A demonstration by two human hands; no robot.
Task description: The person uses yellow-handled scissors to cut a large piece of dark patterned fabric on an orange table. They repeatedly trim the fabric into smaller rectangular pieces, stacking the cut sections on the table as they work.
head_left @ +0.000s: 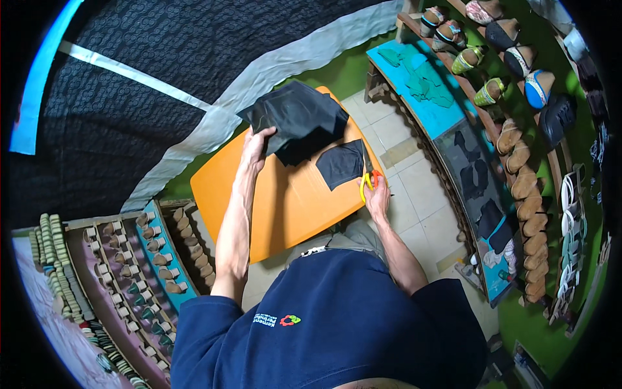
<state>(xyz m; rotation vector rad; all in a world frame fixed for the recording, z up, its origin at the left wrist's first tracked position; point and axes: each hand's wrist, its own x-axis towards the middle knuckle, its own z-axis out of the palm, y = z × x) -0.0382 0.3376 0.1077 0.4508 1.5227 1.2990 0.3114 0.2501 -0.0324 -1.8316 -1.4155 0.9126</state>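
Note:
My left hand (258,146) is closed on the near-left edge of a large black sheet of material (298,115), lifted above the orange table. The sheet is a little bent, and its lower edge hangs dark over the tabletop. In my right hand (376,196), at the table's right edge, is a pair of scissors (370,177) with yellow and orange handles, its blades pointing away from me. A smaller black cut piece (341,165) lies on the table just left of the scissors. I cannot tell whether the blades touch it.
The orange table (285,211) stands right in front of my body. On the right, a turquoise bench (447,120) carries green scraps (418,78) and black cut pieces (475,175). Racks of shoes (518,152) line the right wall; more shelves of shoe forms (123,266) stand at lower left.

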